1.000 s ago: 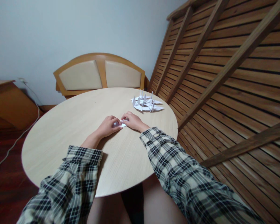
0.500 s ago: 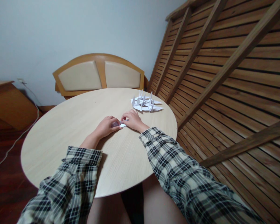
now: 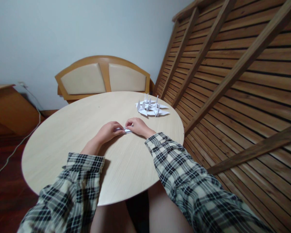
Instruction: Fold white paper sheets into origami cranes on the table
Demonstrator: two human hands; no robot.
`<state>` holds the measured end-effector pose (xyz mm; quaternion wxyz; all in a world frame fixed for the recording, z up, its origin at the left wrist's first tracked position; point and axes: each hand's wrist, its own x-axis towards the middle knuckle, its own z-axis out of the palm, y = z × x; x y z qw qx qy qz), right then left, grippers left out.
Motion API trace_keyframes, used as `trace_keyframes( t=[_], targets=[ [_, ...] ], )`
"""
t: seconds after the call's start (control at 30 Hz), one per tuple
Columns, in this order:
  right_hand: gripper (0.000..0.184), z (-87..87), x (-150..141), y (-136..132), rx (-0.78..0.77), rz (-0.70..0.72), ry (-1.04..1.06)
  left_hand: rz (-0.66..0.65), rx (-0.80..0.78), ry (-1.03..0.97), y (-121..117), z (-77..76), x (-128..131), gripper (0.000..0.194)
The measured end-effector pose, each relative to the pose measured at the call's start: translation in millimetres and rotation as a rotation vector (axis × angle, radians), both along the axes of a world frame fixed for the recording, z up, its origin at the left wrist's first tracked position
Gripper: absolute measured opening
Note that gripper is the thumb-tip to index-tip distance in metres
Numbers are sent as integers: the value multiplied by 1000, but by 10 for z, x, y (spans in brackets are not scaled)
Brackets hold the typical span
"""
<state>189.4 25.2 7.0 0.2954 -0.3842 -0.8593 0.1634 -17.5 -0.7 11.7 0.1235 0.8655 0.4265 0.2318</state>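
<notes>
A small piece of folded white paper (image 3: 128, 131) lies on the round pale table (image 3: 70, 139), mostly covered by my fingers. My left hand (image 3: 109, 130) grips its left part, fingers bent over it and thumb along the near edge. From the right, my right hand (image 3: 137, 126) pinches the paper with its fingertips. How the folds run under the fingers cannot be made out. Beyond my right hand stand several white origami cranes (image 3: 150, 106), grouped close together with wings spread.
Behind the table is a wooden headboard (image 3: 106, 76) with cream panels against the wall. A slatted wooden panel (image 3: 223, 81) leans along the right side. At the left, a brown cabinet (image 3: 12, 110) stands near a white cable (image 3: 16, 149) on the floor.
My right hand's fingers have drawn down and closer together on the paper. My left hand has shifted slightly left. The cranes have stayed put.
</notes>
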Motion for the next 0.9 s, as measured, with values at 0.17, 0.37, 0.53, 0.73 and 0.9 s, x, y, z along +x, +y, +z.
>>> trace_keyframes(
  t=[0.17, 0.37, 0.53, 0.73, 0.9],
  targets=[
    [17, 24, 16, -20, -57, 0, 43, 107, 106, 35, 24, -47, -10, 27],
    [18, 14, 17, -26, -81, 55, 86, 199, 134, 53, 11, -51, 12, 21],
    [16, 13, -4, -26, -62, 44, 66, 258, 85, 26, -16, -37, 46, 20],
    [14, 61, -38, -38, 46, -2, 106, 143, 178, 84, -6, 7, 80, 23],
    [19, 197, -48, -129, 237, -205, 171, 278, 121, -100, 8, -12, 127, 27]
  ],
)
